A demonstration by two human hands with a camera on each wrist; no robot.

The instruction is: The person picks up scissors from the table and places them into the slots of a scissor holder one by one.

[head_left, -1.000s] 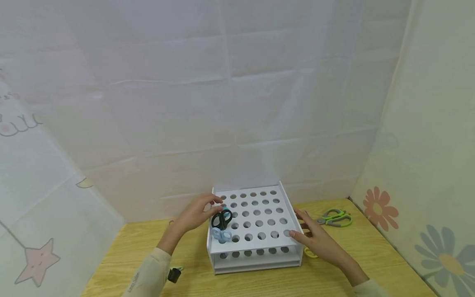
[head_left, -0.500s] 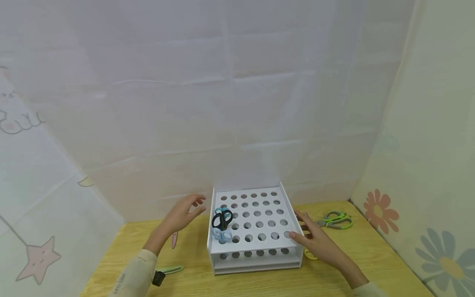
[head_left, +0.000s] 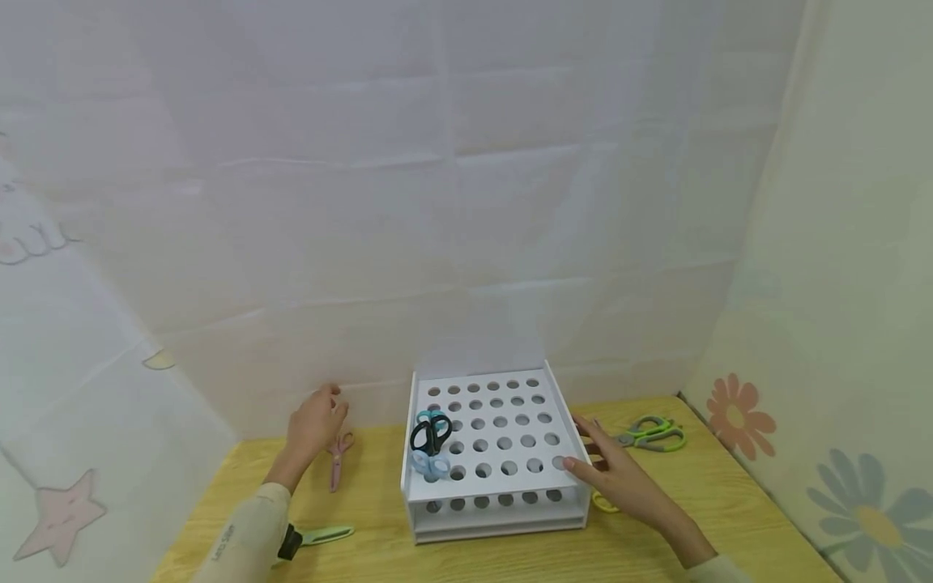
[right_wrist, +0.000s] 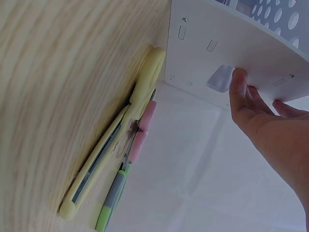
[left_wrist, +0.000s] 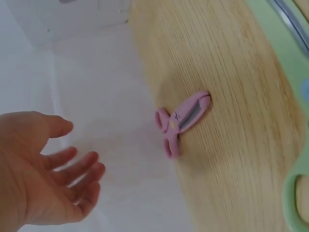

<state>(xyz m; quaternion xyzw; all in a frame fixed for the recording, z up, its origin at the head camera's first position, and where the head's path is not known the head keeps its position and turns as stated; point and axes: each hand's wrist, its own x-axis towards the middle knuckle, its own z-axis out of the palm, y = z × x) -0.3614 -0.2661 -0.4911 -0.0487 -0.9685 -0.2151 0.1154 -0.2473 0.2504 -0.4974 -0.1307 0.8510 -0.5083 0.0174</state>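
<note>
No writing was readable; the left hand (head_left: 315, 423) hovered spread, empty, above the pink scissors (head_left: 338, 457); the right hand (head_left: 608, 474), fingers straight, touched the white rack (head_left: 503, 506); green scissors (head_left: 651, 433) lay beyond.

Sleeves: I see cream long sleeves on both my arms.
Left sleeve (head_left: 240, 542): small dark lettering.
Left wrist: black camera unit (head_left: 289, 542) strapped at the cuff.
Hands: bare.
</note>
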